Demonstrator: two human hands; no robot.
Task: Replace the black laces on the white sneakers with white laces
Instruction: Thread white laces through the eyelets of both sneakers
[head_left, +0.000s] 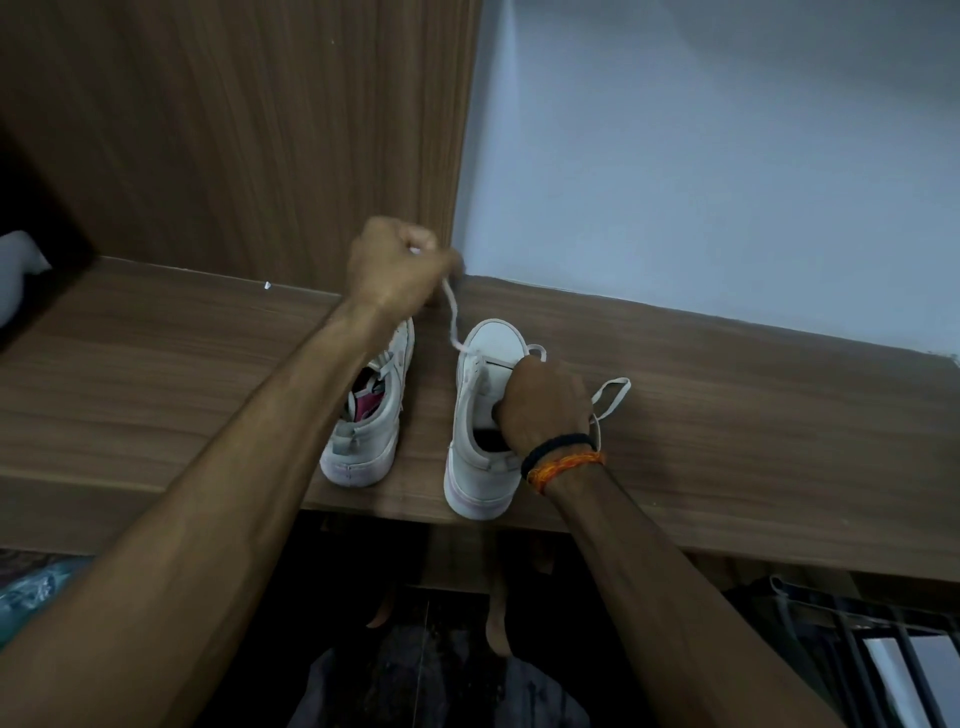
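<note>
Lacing is going on at the right-hand sneaker (480, 415), which is standing toe-away near the front edge of the wooden desk (727, 395), its heel slightly overhanging. The left hand (397, 265) is raised above and beyond the toes, fingers curled tight around one end of the white lace (451, 312), drawing it taut up out of a forward eyelet, apparently to take up slack. The right hand (545, 410) is pressing down on the tongue and opening of that shoe, fingers curled into it, seemingly pinning it so the pull is not dragging it across the desk. The lace's other end is lying in a loose loop on the desk just right of that hand. The left-hand sneaker (371, 415) is sitting alongside, partly hidden by the forearm; whether it is already relaced I cannot tell. No black laces are showing.
</note>
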